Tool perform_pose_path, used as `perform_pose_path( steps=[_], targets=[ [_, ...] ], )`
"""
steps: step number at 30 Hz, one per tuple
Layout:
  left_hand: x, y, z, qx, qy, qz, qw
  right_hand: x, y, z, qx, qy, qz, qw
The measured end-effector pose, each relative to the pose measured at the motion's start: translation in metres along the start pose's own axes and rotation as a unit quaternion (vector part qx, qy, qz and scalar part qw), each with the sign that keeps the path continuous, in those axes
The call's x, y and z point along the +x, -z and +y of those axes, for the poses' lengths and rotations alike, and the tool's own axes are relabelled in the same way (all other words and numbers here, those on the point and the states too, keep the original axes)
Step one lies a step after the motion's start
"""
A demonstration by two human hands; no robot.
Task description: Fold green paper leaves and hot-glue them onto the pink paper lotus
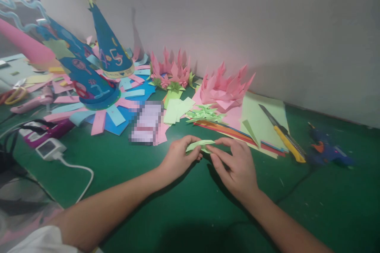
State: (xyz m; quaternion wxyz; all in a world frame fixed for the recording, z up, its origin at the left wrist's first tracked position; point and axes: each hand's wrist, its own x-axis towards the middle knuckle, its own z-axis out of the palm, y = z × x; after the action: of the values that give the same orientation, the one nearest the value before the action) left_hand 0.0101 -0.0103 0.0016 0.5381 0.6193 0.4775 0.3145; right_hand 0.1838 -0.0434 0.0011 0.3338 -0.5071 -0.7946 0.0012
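Note:
Between both hands, a folded piece of light green paper (204,142) is held just above the green table. My left hand (181,156) pinches its left end between thumb and fingers. On the other end, the fingertips of my right hand (236,164) are closed on the paper. Behind the hands lie light green folded paper leaves (206,114) and a stack of coloured paper strips (225,132). Cut light green paper pieces (178,110) rest farther left, beside a blurred-out phone-like rectangle (145,122).
Pink paper lotus flowers (224,89) stand along the wall. At right lie a yellow utility knife (286,138) and a blue glue gun (329,152). Blue cone hats (109,43) rise at left, near a purple power strip (47,130) and a white charger (51,149) with its cable.

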Motion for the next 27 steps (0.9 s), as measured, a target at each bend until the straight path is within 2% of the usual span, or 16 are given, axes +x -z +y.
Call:
perform_pose_path(
  steps=[2,5,9,11,14,20,24,27],
  targets=[
    [0.0,0.0,0.001,0.011,-0.004,0.001,1.0,0.0,0.0,-0.002,-0.027,0.0,-0.009,1.0],
    [0.0,0.0,0.0,0.025,-0.016,0.003,1.0,0.0,0.0,-0.004,-0.012,-0.005,-0.013,1.0],
    [0.0,0.001,-0.001,0.044,-0.03,0.014,0.998,0.0,0.001,-0.005,0.011,-0.029,0.022,0.999],
    [0.0,0.002,-0.001,0.074,-0.05,0.026,0.996,-0.001,0.001,-0.006,0.013,-0.033,0.03,0.999],
    [0.0,0.004,0.001,0.15,-0.102,0.05,0.982,-0.003,0.001,-0.009,0.038,-0.042,0.009,0.998],
    [-0.001,0.007,-0.001,0.224,-0.186,0.072,0.954,-0.007,-0.004,-0.01,0.097,-0.101,-0.008,0.99],
    [-0.001,0.008,-0.005,0.239,-0.21,0.07,0.945,-0.007,-0.006,-0.008,0.154,-0.135,-0.016,0.979],
    [-0.001,0.008,-0.005,0.243,-0.221,0.068,0.942,-0.004,-0.006,-0.008,0.217,-0.187,-0.015,0.958]
  ],
)
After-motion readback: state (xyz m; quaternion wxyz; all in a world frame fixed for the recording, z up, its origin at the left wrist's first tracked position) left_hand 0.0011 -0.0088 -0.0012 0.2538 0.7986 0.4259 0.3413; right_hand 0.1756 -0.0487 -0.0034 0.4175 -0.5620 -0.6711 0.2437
